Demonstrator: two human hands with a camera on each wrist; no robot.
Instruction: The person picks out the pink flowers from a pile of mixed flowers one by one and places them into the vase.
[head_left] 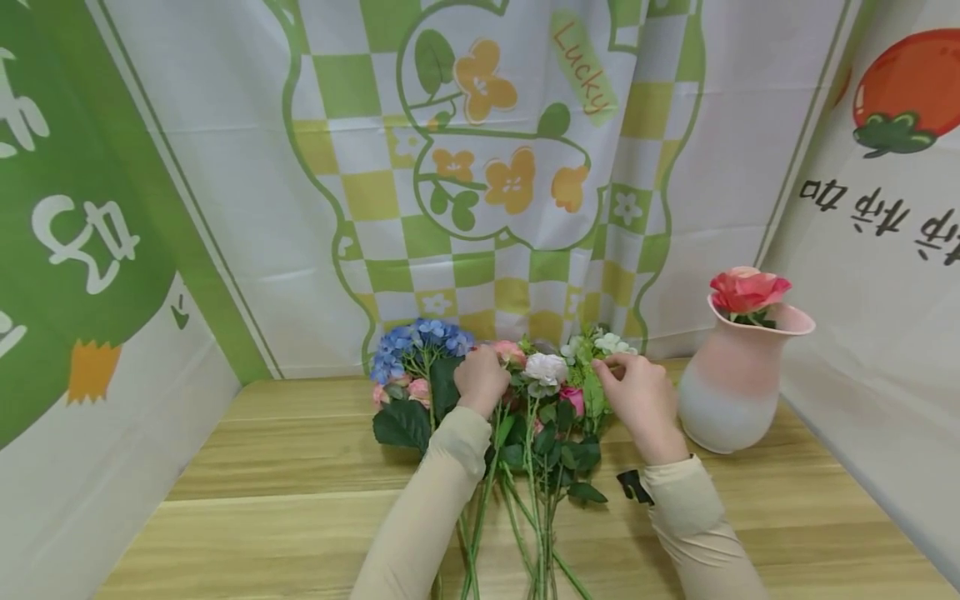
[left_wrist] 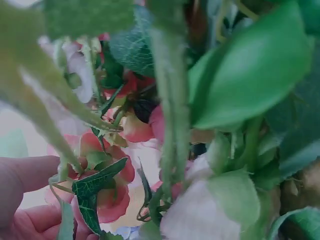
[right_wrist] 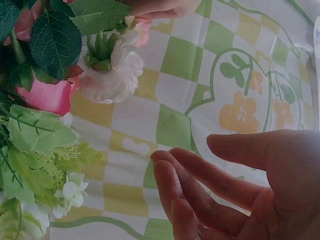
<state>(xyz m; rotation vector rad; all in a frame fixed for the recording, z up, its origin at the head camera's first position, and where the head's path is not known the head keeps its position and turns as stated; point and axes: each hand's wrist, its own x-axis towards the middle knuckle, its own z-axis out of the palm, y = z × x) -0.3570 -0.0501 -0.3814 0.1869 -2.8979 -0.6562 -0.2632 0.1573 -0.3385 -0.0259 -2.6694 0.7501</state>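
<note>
2 arms (head_left: 420,512) reach forward; left hand (head_left: 482,379) curled, right hand (head_left: 647,408) relaxed, thumb (right_wrist: 245,150) parted from fingers (right_wrist: 220,177).

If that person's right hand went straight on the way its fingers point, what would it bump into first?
Ahead of the right hand, the first thing in line looks to be the light green foliage, though depth is hard to judge.

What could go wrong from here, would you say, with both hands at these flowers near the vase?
The vase stands close beside the right hand, so an outward swing might knock it. Several stems cross one another, so lifting one flower could drag others along. The left hand is among crowded blooms and leaves, so it might bend a leaf.
</note>
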